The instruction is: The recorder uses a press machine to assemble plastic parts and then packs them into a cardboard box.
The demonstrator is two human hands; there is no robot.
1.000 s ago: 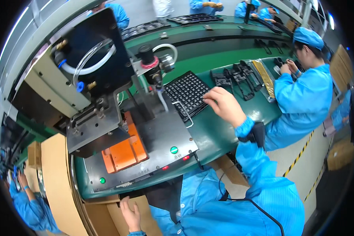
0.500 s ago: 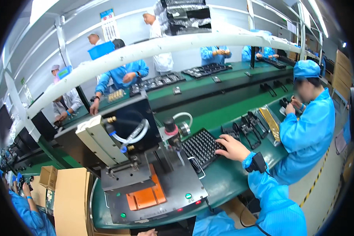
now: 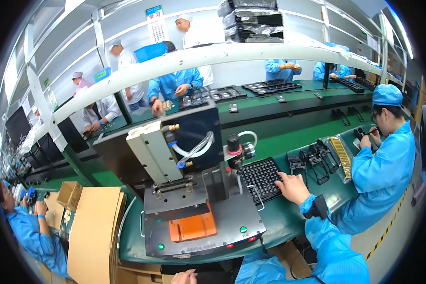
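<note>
My right hand (image 3: 292, 187) reaches out over the near right edge of a black gridded tray (image 3: 261, 179) of small parts, fingertips on it; whether it pinches a part I cannot tell. My left hand (image 3: 184, 276) shows only at the bottom edge, below the press, fingers loosely curled with nothing visible in it. In front of me stands a grey pneumatic press (image 3: 184, 180) with an orange fixture block (image 3: 192, 226) on its base plate.
The green bench (image 3: 288, 222) carries black jigs (image 3: 312, 163) and a gold strip (image 3: 341, 156) at the right, where a person in blue (image 3: 378, 165) works. Cardboard boxes (image 3: 94, 227) stand at the left. More people work at far benches.
The view has lifted upward, bringing the far benches and people into sight. My right hand stays at the black tray's edge. My left hand has slid lower, toward the picture's bottom edge.
</note>
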